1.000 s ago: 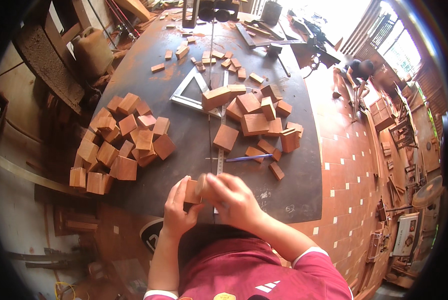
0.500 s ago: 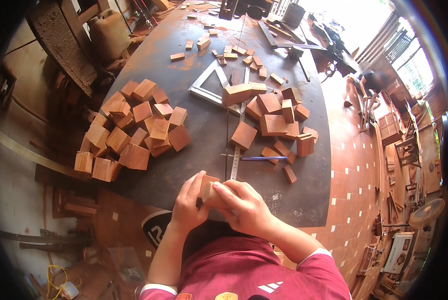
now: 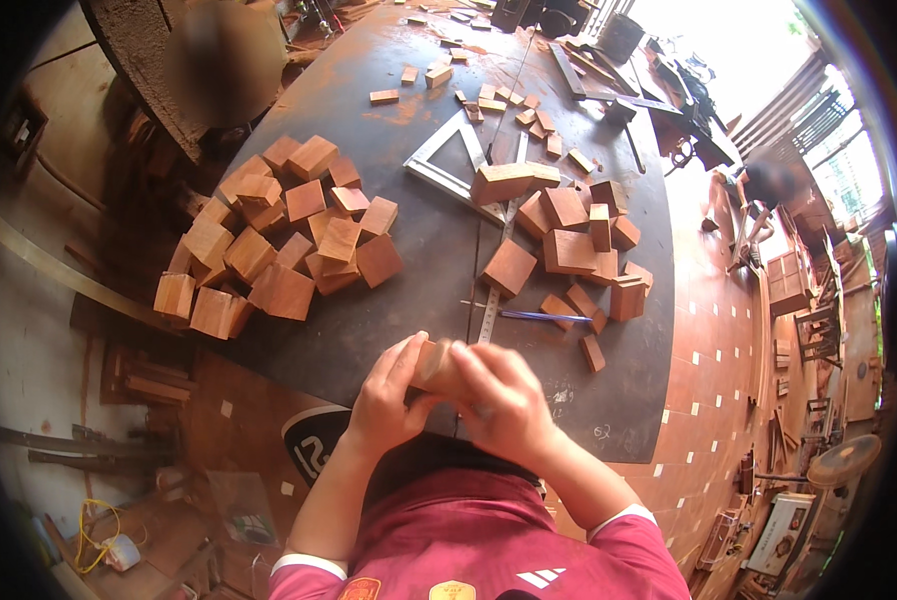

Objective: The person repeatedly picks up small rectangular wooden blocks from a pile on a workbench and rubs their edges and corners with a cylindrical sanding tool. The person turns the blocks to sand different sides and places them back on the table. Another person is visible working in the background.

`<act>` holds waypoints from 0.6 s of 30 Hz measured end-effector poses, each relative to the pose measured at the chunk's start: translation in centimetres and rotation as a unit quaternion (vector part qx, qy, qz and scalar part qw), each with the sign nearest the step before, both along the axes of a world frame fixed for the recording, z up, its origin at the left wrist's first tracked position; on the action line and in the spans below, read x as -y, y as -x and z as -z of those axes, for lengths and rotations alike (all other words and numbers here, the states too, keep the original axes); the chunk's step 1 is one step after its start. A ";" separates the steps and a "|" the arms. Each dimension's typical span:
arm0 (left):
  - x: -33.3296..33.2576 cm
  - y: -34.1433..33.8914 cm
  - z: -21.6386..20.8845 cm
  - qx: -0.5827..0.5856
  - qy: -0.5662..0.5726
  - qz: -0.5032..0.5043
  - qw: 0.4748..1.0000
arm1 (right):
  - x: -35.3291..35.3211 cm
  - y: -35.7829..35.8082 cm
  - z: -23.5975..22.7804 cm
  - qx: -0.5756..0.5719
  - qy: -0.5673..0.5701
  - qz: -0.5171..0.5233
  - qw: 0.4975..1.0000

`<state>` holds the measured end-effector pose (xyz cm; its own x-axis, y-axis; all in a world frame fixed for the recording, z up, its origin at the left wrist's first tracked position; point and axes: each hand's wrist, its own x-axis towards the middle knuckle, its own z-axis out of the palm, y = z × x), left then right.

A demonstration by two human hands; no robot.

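Close to my body, over the near edge of the dark table, both hands meet around a reddish-brown wooden block point(image 3: 431, 375). My left hand point(image 3: 387, 393) is closed about its left side, fingers up along it. My right hand point(image 3: 504, 398), partly smeared by motion, is closed on a small tan piece point(image 3: 439, 355) at the block's side; what that piece is, I cannot make out. Just beyond my hands lie a steel ruler point(image 3: 490, 315) and a blue pen point(image 3: 537, 316). A pile of wooden blocks point(image 3: 289, 290) lies to the left, and another group of blocks point(image 3: 571, 252) to the right.
A metal triangular frame point(image 3: 434, 170) lies mid-table, with small offcuts point(image 3: 385, 97) scattered beyond it. Tools and a dark can point(image 3: 621, 38) stand at the far end. On the tiled floor point(image 3: 704, 370) to the right, another person point(image 3: 744, 200) is in the background.
My view has shifted, so the table's things appear further right. The right hand has turned and moved slightly against the block; the left keeps its grip.
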<state>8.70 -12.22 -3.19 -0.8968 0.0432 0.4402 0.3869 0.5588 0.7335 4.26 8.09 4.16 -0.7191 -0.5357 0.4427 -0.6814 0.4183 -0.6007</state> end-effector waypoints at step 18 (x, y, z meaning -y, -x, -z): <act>0.1 0.0 -0.1 0.002 -0.009 0.010 1.000 | 0.2 -0.2 0.7 0.026 0.005 0.040 0.999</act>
<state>8.71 -12.36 -3.04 -0.8980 0.0521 0.4368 0.3938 0.5376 0.7455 4.51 7.89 3.47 -0.7817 -0.4705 0.4093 -0.6138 0.4642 -0.6386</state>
